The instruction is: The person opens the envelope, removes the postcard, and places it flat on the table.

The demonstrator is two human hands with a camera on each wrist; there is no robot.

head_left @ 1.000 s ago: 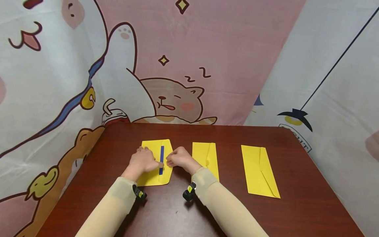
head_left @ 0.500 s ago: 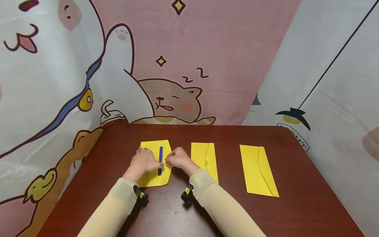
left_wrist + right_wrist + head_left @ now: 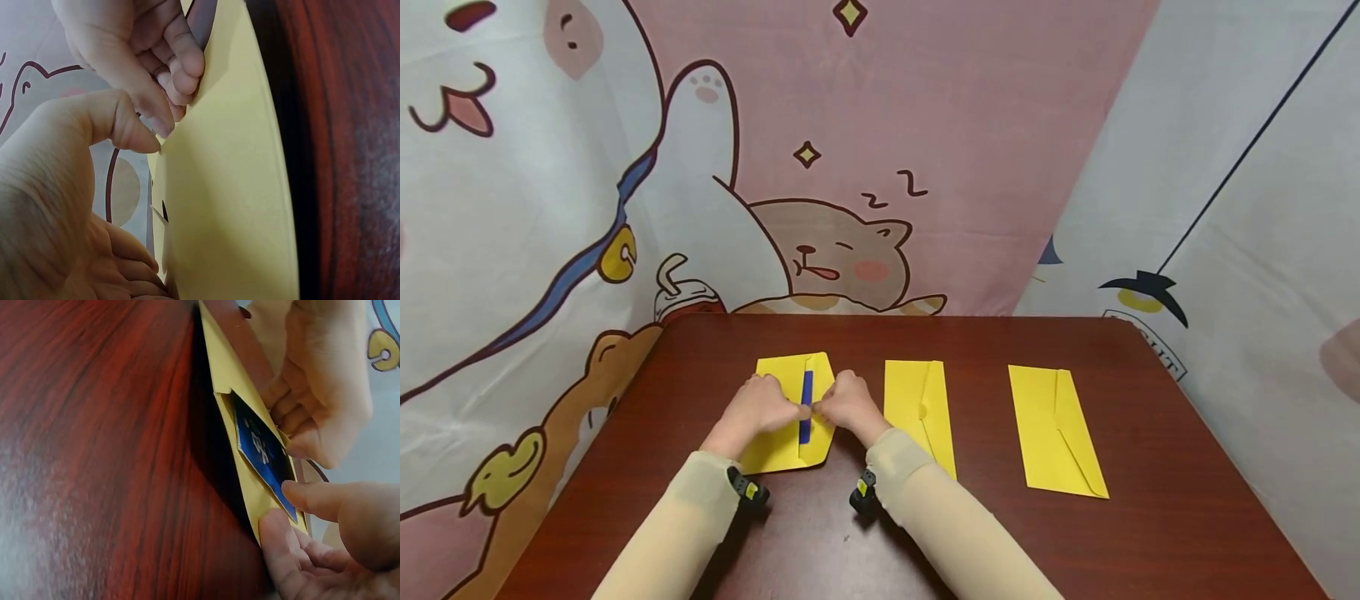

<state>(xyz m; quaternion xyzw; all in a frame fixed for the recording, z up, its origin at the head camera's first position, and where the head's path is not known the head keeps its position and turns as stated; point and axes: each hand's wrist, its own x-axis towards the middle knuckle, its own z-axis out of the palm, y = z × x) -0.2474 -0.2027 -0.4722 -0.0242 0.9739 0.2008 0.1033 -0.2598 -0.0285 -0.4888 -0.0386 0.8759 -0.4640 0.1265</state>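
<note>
Two hands meet over a yellow envelope [image 3: 786, 417] that lies on the left part of the brown bench [image 3: 970, 533]. The left hand [image 3: 762, 406] pinches the envelope's edge between thumb and fingers. The right hand [image 3: 844, 402] pinches the other edge of the opening, its fingers curled on the paper. A blue card [image 3: 806, 406] sits in the envelope's open slit, between the two hands. Two more yellow envelopes [image 3: 919, 412] lie flat on the bench to the right, apart from the hands.
</note>
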